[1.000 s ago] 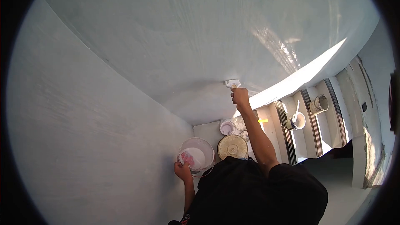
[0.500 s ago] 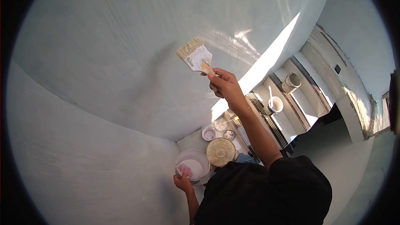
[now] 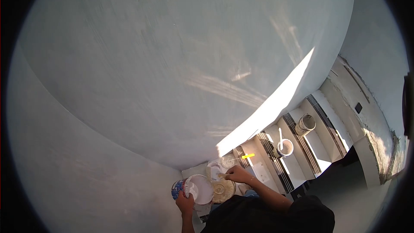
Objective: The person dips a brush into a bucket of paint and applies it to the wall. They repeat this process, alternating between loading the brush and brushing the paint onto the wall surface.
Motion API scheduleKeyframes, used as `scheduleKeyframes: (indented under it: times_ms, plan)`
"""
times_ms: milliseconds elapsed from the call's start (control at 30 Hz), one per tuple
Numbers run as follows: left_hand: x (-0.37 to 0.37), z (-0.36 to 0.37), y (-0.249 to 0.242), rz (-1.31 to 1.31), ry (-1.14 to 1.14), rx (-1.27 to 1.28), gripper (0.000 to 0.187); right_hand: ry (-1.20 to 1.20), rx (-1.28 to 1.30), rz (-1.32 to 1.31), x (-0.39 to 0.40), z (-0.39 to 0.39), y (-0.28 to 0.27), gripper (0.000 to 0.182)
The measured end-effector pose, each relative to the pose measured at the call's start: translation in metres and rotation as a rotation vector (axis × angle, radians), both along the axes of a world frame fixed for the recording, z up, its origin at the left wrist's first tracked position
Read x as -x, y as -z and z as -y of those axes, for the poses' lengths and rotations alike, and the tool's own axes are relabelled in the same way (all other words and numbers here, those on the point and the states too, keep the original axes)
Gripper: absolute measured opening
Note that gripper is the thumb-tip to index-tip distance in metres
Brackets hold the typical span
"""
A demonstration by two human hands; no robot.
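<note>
My left hand [image 3: 185, 203] grips the edge of a paint bucket [image 3: 177, 187], which is tilted so that its blue and red side shows. Pale paint [image 3: 205, 191] is visible inside it. In my right hand [image 3: 238, 175], the fingers are closed round the handle of a wide paintbrush [image 3: 214, 173]. The brush is low, just right of the bucket's mouth and above a round, paint-spattered lid [image 3: 224, 191]. Its bristles are hard to make out against the white tub behind them.
A shallow round container [image 3: 228, 161] and a yellow-handled tool [image 3: 248, 156] lie near the wall's foot. Stairs with dark striped edges climb to the right, bearing a bucket with a white stick [image 3: 283, 148] and another bucket [image 3: 305, 124]. A large plastered wall [image 3: 172, 60] rises ahead.
My right hand has brought the paintbrush down from in front of the wall to beside the bucket. The bucket in my left hand has tipped, showing more of its side.
</note>
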State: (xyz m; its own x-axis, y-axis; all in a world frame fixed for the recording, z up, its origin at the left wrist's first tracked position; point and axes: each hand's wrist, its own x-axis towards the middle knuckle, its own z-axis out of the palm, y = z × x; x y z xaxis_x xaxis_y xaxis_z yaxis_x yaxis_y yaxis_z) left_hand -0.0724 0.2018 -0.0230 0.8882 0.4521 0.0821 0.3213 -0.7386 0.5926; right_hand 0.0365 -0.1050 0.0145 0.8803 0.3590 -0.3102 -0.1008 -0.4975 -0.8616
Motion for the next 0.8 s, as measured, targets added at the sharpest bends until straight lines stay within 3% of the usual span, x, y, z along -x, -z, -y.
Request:
scheduleKeyframes:
  times_ms: [100, 200, 300, 400, 433, 533, 567, 667, 800]
  plan:
    - [-0.017, 0.039, -0.015, -0.132, 0.005, -0.089, 0.031, -0.133, 0.028, 0.052, -0.001, 0.010, 0.000, 0.035]
    - [-0.033, 0.074, -0.024, -0.259, 0.020, -0.350, 0.040, -0.187, 0.115, 0.066, -0.007, 0.023, 0.009, 0.036]
    - [-0.042, 0.104, -0.026, -0.237, 0.013, -0.229, 0.046, -0.219, 0.126, 0.160, -0.010, 0.038, 0.029, 0.034]
    - [-0.047, 0.133, -0.031, -0.172, 0.048, -0.091, 0.038, -0.256, 0.091, 0.278, -0.012, 0.057, 0.052, 0.033]
    - [-0.050, 0.139, -0.023, -0.152, 0.081, -0.162, 0.040, -0.256, 0.054, 0.273, -0.013, 0.064, 0.054, 0.034]
    - [-0.050, 0.173, -0.028, 0.062, 0.229, -0.139, 0.044, -0.243, -0.031, 0.232, -0.009, 0.088, 0.039, 0.036]
    - [-0.051, 0.181, -0.030, 0.088, 0.196, -0.027, 0.054, -0.233, -0.049, 0.205, -0.005, 0.097, 0.027, 0.036]
    - [-0.065, 0.192, -0.040, -0.181, 0.201, -0.110, 0.061, -0.140, -0.155, 0.165, -0.006, 0.113, 0.031, 0.038]
    - [-0.075, 0.195, -0.034, -0.070, 0.155, -0.086, 0.055, 0.047, -0.321, 0.105, 0.008, 0.123, 0.005, 0.033]
